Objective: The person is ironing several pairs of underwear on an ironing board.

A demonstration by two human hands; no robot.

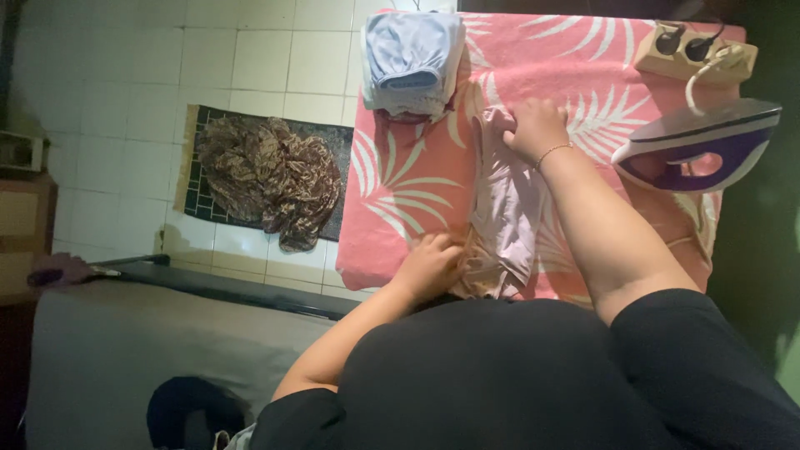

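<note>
Pink cloth with white palm-leaf print (417, 192) covers the ironing surface in front of me, and on it lies one pale pink garment (504, 208), folded into a long narrow strip that runs from my body toward the far end. My right hand (533, 129) rests flat on the far end of that strip, palm down, fingers together and pressing the fabric into the cloth; a thin gold bracelet (554, 152) circles that wrist. My left hand (429, 267) sits at the near end of the garment, fingers curled over its bunched edge close to my black top (500, 375); whether it grips the fabric or only holds it down I cannot tell.

Counting what else is on the cloth: one stack of folded light blue clothes (412, 62) at the far left corner, well apart from the garment; one purple and white iron (700, 146) lying to the right of my right forearm; one beige power strip (696, 52) at the far right corner, with two dark plugs and one white plug in it, the white cord (696, 83) looping down to the iron.

Off the surface, on the white tiled floor (125, 100), one brown patterned cloth (267, 171) lies crumpled on one dark mat (193, 179).
</note>
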